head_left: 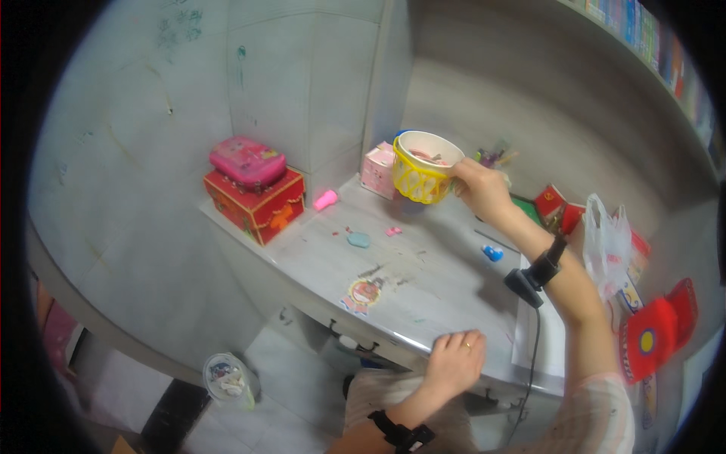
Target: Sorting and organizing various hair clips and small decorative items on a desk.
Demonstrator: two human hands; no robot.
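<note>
Above the far part of the desk, my right hand [482, 188] grips a small yellow-and-white bucket [420, 171] by its right rim. The bucket has a white inside, a yellow lattice outside, and some small pinkish things in it that I cannot make out. It is off the desk, tilted a little towards me. My left hand [455, 362] rests at the desk's front edge, fingers curled in, with a ring on one finger and nothing seen in it. Behind the bucket stands a pink box [377, 169]. Between the hands lies a small blue-and-white object [492, 253].
A pink case [248, 161] sits on a red box [257, 203] at the desk's left end. On the desk [423, 303] are a pink object [326, 200], a blue-grey piece [358, 240] and a sticker [361, 293]. A plastic bag [605, 246] stands right; a bin [227, 378] stands on the floor.
</note>
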